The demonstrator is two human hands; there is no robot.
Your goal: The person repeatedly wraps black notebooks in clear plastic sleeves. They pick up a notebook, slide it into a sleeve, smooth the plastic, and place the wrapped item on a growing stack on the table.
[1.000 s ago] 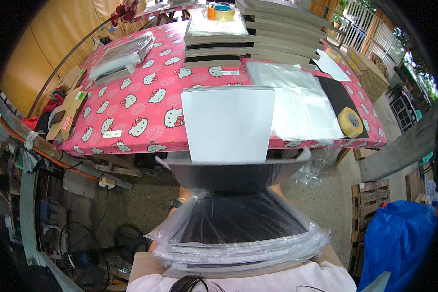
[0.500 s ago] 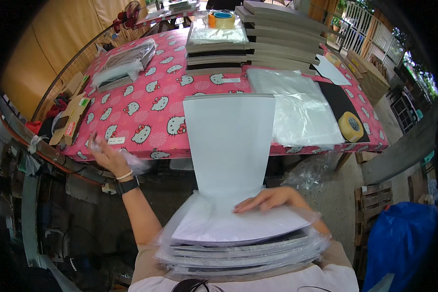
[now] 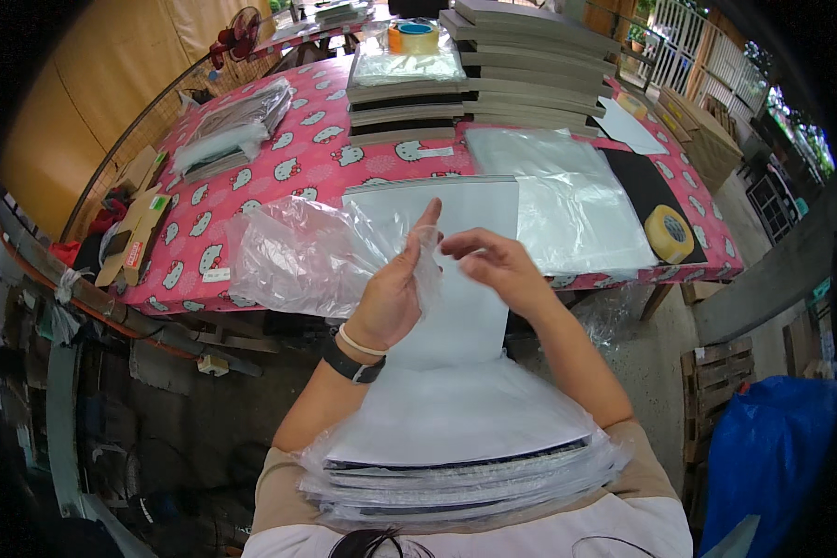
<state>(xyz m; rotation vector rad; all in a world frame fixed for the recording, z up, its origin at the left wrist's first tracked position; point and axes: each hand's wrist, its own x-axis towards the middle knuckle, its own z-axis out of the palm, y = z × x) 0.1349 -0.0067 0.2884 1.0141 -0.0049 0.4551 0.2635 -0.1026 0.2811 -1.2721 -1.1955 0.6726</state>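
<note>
A clear plastic bag (image 3: 298, 251) hangs from my left hand (image 3: 391, 302), its thin film bunched between the thumb and fingers and spreading leftward over the table's edge. Close beside the bag's gathered edge is my right hand (image 3: 498, 270), fingers curved and apart; any contact with the film is too fine to make out. Beneath both hands a white board (image 3: 465, 321) leans from my lap up against the table edge. On my lap lies a stack of flat boards in clear plastic wrap (image 3: 474, 418), the uppermost one white.
The pink patterned table (image 3: 195, 298) carries a pile of clear plastic sleeves (image 3: 577, 214), a tape roll (image 3: 668, 234) on a black board, and tall stacks of grey boards (image 3: 530, 88). Wrapped packs (image 3: 232, 130) sit at the far left. A blue plastic cover (image 3: 772, 465) stands at right.
My left hand has swung right from the table's left side, bringing the plastic bag before the white board. My right hand has lifted off the wrapped stack and come up beside it.
</note>
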